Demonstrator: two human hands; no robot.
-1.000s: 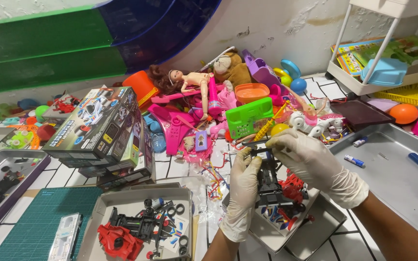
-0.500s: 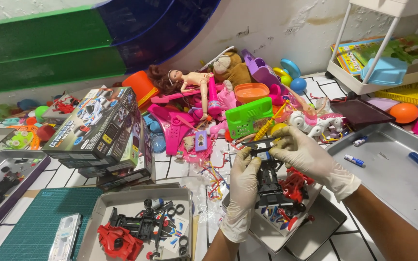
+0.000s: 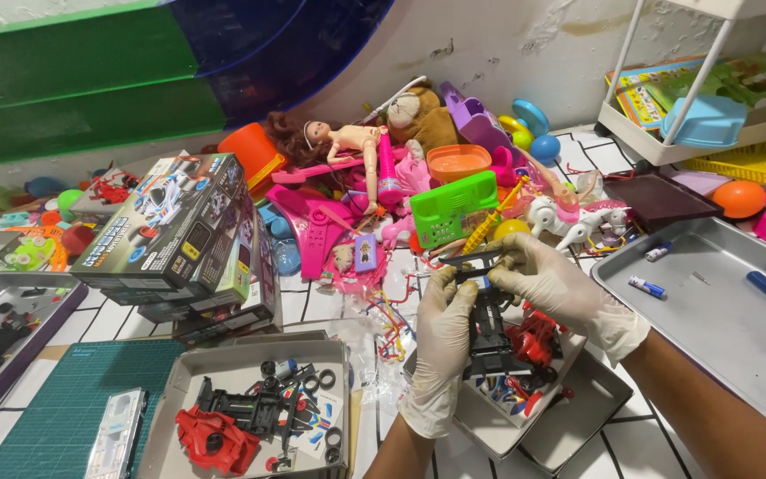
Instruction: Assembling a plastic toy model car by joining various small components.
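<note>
Here both gloved hands — left hand (image 3: 441,341), right hand (image 3: 551,288) — pinch the small black plastic toy car frame (image 3: 489,324); it looks light, stiff, easy to snap — best held by its sides.

White tiled floor (image 3: 312,306) under toy boxes (image 3: 179,239), metal trays (image 3: 711,310), green cutting mat (image 3: 64,408), scattered toys (image 3: 383,195).

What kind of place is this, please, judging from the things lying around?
Probably a hobby or toy-assembly corner on a tiled floor. A heap of toys with a doll lies by the wall, model-kit boxes are stacked, and a green cutting mat sits beside a tray of small car parts.
</note>
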